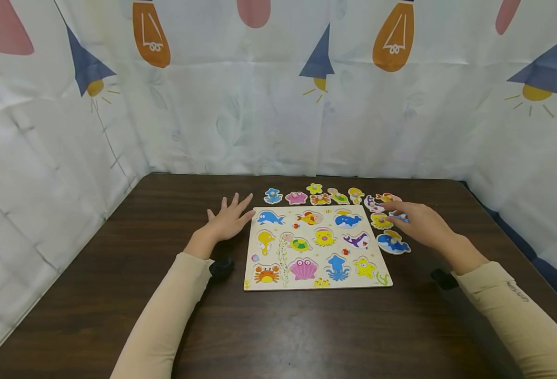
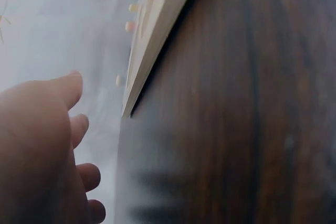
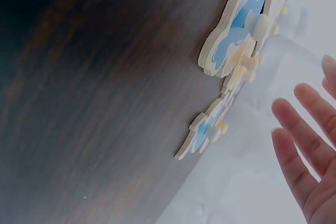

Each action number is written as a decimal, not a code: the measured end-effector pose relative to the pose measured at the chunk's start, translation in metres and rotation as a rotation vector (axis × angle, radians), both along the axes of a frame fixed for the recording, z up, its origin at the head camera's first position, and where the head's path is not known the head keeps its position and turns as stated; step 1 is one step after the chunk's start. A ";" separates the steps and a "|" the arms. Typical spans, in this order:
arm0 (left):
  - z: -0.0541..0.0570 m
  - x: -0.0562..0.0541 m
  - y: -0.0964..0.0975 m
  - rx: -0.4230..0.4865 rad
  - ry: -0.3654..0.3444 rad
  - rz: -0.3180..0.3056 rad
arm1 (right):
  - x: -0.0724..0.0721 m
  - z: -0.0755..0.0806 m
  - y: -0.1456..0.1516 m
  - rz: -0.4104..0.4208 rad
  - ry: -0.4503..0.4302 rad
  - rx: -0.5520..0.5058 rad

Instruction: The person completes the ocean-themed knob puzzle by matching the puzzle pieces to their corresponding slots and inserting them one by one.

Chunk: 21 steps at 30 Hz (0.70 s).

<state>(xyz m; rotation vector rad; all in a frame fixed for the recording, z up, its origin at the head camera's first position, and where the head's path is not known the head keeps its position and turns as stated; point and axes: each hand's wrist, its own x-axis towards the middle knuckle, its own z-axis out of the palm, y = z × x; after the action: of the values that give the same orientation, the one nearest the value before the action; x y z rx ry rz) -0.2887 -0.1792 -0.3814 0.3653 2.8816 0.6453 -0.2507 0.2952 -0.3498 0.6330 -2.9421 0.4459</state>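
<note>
A wooden sea-animal puzzle board point(image 1: 278, 284) lies flat on the dark table. The left hand point(image 1: 227, 220) has its fingers spread beside the board's left edge, close to its upper left corner, and holds nothing. The right hand point(image 1: 419, 223) hovers over pieces at the board's right, its fingers fairly straight and nothing in them. Under or near its fingertips are a yellow octopus piece point(image 1: 380, 221) and a small blue piece point(image 1: 403, 217), partly hidden. A blue whale piece point(image 3: 242, 24) with a round knob lies closer to the wrist, below that hand.
Along the board's far edge lie several knobbed pieces, among them a blue squid point(image 1: 272, 196), a pink shell point(image 1: 296, 198), a crab point(image 1: 320, 199) and a yellow star point(image 1: 314, 188). A patterned curtain point(image 1: 278, 126) hangs behind the dark wooden table point(image 1: 117, 273).
</note>
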 end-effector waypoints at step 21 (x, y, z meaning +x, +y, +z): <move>-0.013 0.003 -0.004 -0.012 -0.022 -0.045 | -0.002 -0.003 0.014 0.080 -0.224 -0.129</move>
<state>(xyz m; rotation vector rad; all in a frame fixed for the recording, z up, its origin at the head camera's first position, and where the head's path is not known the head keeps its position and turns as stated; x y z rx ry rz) -0.2855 -0.1832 -0.3942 0.4177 2.8461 0.6209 -0.2524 0.3090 -0.3529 0.7301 -3.0690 0.7542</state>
